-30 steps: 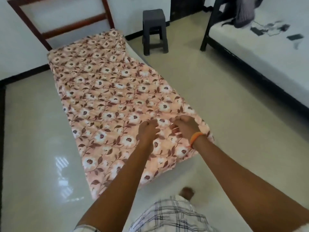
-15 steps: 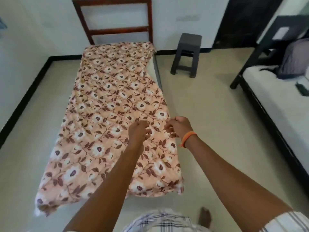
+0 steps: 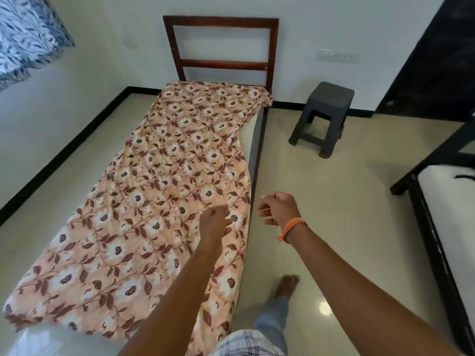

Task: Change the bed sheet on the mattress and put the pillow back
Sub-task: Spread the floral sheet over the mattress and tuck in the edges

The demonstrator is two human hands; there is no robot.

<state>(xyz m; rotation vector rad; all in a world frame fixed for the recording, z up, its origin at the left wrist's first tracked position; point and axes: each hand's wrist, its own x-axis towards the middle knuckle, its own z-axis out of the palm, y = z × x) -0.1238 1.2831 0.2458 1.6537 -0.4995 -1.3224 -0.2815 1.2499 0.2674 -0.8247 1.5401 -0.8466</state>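
A peach sheet with a brown and white flower print [image 3: 159, 191] lies spread over the mattress. Along the far right side a bare grey strip of mattress [image 3: 253, 140] shows, where the sheet sits crooked. My left hand [image 3: 216, 223] hovers over the sheet near its right edge, fingers loosely curled, holding nothing. My right hand [image 3: 279, 209], with an orange wristband, hangs just past the bed's right edge over the floor, loosely curled and empty. No pillow is in view.
A dark wooden headboard [image 3: 221, 62] stands against the white wall. A grey plastic stool [image 3: 326, 116] sits on the tiled floor to the right. A second bed with a black frame [image 3: 421, 214] lines the right edge. My bare foot [image 3: 285, 286] stands beside the bed.
Both hands have let go of the sheet and lifted off it, drifting right. The view has swung round to face the headboard.
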